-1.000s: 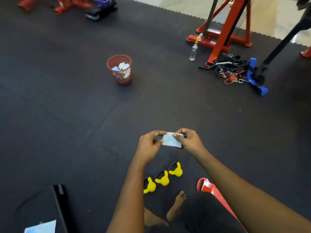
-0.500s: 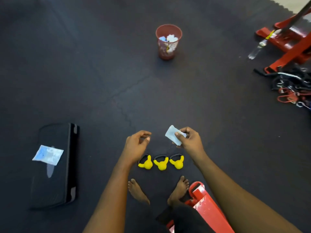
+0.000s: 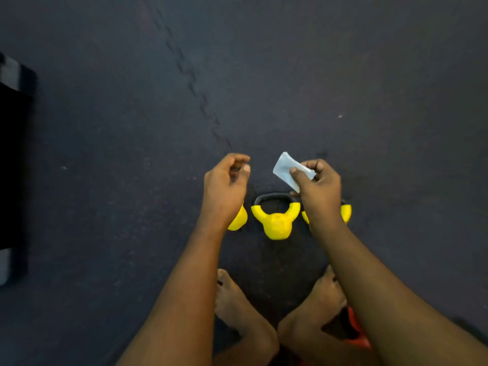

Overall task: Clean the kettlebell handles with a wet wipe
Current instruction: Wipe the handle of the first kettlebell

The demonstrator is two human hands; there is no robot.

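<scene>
Three small yellow kettlebells with black handles stand in a row on the dark mat. The middle kettlebell [image 3: 276,220] is in full view. My left wrist covers most of the left kettlebell [image 3: 237,219], and my right wrist covers most of the right kettlebell [image 3: 346,213]. My right hand [image 3: 318,183] pinches a folded white wet wipe [image 3: 284,167] above the row. Beside it, my left hand [image 3: 227,184] hovers with its fingers loosely curled and holds nothing.
My bare feet [image 3: 232,294] stand just behind the kettlebells. A black pad [image 3: 13,167] lies at the left edge. A bit of red equipment [image 3: 355,328] shows under my right arm. A jagged seam [image 3: 195,83] crosses the floor mat.
My left hand has let go of the wipe, which stays in my right hand. The view has tipped down and closed in on the kettlebells; the bin and red frames have left the view.
</scene>
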